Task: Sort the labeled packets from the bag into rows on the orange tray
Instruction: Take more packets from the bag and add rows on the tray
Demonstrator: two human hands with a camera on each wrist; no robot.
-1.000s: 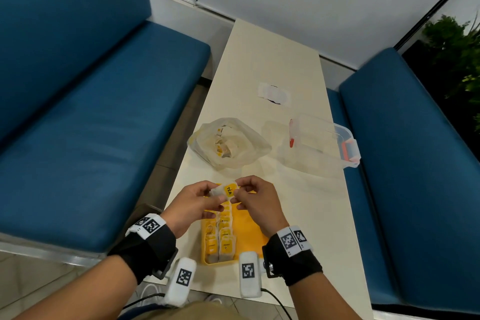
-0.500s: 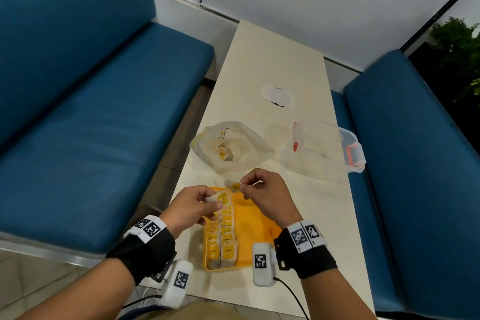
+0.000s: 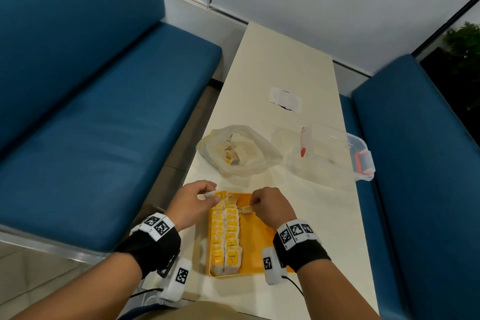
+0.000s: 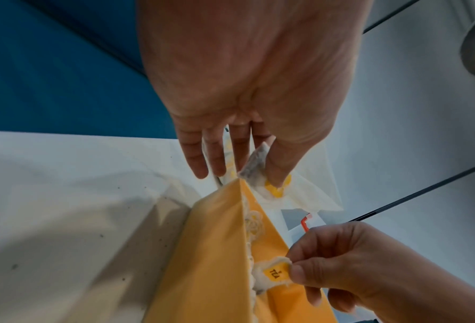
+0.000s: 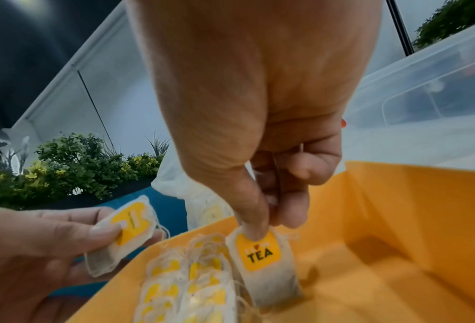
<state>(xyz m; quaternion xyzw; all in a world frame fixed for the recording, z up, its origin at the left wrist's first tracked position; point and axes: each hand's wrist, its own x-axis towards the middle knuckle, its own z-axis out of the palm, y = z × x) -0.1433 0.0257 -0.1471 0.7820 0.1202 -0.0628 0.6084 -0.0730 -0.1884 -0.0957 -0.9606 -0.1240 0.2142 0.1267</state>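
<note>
The orange tray [image 3: 259, 265] looks like smooth, matt plastic. The packets [image 3: 228, 239] in it are thin, fuzzy paper with loose threads. Behind the tray, the bag [image 3: 249, 163] is thin, crinkly, see-through plastic. The table [image 3: 285, 60] is smooth and matt.

both forearms bare, no sleeves visible. left hand [image 3: 193, 202] and right hand [image 3: 270, 206] bare, ungloved, no rings seen. each wrist carries a black fabric wrist wrap [image 3: 153, 248], topped behind the hand by a white band [image 3: 155, 225] printed with black square fiducial markers. a white camera module [image 3: 178, 279] with one such marker hangs under each wrist; a thin black cable [image 3: 294, 287] trails from the right module. khaki garment [image 3: 181, 313] at the lower edge.
</note>
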